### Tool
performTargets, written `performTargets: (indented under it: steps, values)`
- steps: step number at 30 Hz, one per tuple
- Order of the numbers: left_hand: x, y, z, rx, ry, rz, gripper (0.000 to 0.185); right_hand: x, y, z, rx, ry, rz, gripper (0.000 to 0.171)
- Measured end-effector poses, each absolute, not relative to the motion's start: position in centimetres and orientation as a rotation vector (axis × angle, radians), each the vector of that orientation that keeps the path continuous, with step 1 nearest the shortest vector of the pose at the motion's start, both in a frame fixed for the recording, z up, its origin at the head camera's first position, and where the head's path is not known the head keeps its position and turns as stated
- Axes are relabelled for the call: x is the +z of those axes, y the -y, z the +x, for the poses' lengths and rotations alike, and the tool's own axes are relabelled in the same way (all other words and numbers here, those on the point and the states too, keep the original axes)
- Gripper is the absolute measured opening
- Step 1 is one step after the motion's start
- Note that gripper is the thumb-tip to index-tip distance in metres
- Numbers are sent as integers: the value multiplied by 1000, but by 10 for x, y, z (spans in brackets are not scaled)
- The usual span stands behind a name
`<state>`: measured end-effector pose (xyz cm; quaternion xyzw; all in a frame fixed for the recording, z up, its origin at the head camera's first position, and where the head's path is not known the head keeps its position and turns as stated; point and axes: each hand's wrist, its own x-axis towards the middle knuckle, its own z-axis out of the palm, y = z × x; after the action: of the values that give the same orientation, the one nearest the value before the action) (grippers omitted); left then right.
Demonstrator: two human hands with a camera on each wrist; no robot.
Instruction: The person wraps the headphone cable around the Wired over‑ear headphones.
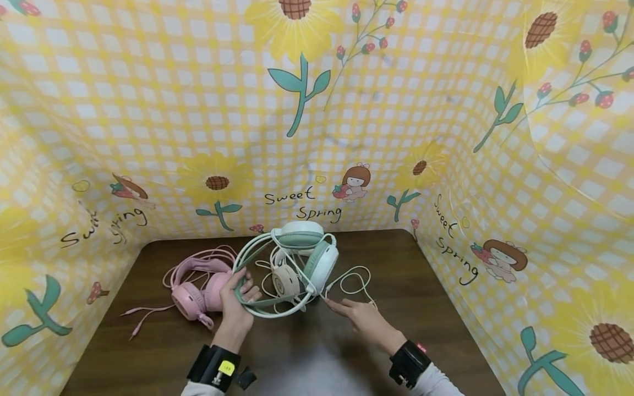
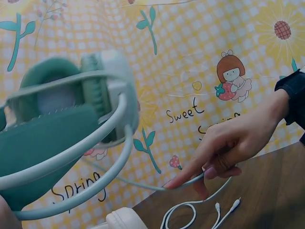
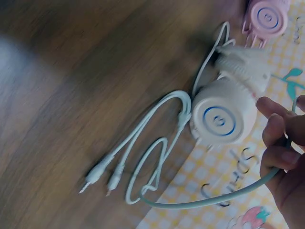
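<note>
Head view: pink headset (image 1: 198, 291) lies on table (image 1: 436, 308) at left. Left hand (image 1: 236, 302) grips green-white headset (image 1: 297, 258) by its headband, lifted above table centre. Right hand (image 1: 364, 319) pinches its green cable (image 3: 214, 202); cream headset (image 1: 286, 279) behind.

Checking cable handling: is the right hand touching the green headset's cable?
Touching. The left wrist view shows the right hand pinching the green headset's cable at its fingertips; the right wrist view shows it running through the fingers.
</note>
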<state>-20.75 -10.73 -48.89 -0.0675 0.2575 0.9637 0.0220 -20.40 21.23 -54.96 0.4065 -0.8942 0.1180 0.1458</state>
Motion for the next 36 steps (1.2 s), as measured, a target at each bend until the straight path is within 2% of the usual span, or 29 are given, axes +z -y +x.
performTargets:
  steps: [4, 11, 14, 19, 24, 32, 36]
  values:
    - [-485, 107, -209, 3014, -798, -383, 26, -543, -201, -196, 342, 2569, 1215, 91]
    - [-483, 105, -206, 3060, -777, -548, 21, -522, -188, -183, 309, 2419, 1296, 82]
    - [-483, 104, -205, 3082, -839, -572, 19, -509, -186, -181, 363, 2315, 1325, 74]
    - [-482, 104, -204, 3071, -966, -622, 17, -490, -191, -184, 389, 2178, 1282, 50]
    - [-479, 105, -201, 3058, -1055, -601, 16, -480, -206, -188, 356, 2197, 1189, 34]
    - [-473, 107, -202, 3126, -1075, -473, 18, -464, -234, -189, 272, 2261, 998, 27]
    - [-473, 107, -201, 3133, -1105, -465, 18, -459, -237, -187, 323, 2168, 1007, 10]
